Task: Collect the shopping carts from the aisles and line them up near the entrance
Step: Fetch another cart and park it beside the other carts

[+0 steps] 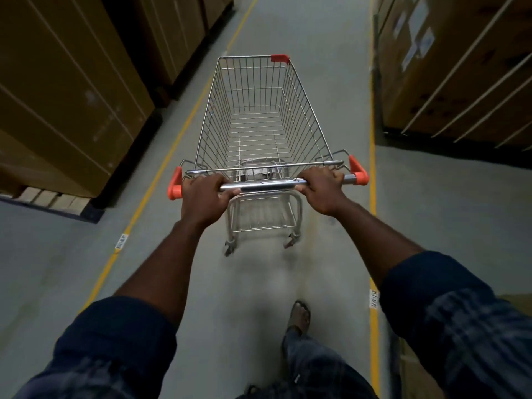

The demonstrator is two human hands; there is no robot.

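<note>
A silver wire shopping cart (259, 110) with orange plastic corners stands in front of me in the middle of the aisle, its basket empty. Its chrome handle bar (267, 185) runs across at waist height. My left hand (205, 197) is closed around the bar's left part, close to the orange end cap. My right hand (324, 190) grips the bar's right part, a little inside the other orange cap. Both arms are stretched forward, sleeves rolled to the elbows.
Tall stacks of brown cartons (66, 90) on pallets line the left side, and strapped cartons (454, 67) line the right. Yellow floor lines (372, 156) mark both edges of the grey concrete aisle, which runs straight ahead. My sandalled foot (299, 315) is on the floor behind the cart.
</note>
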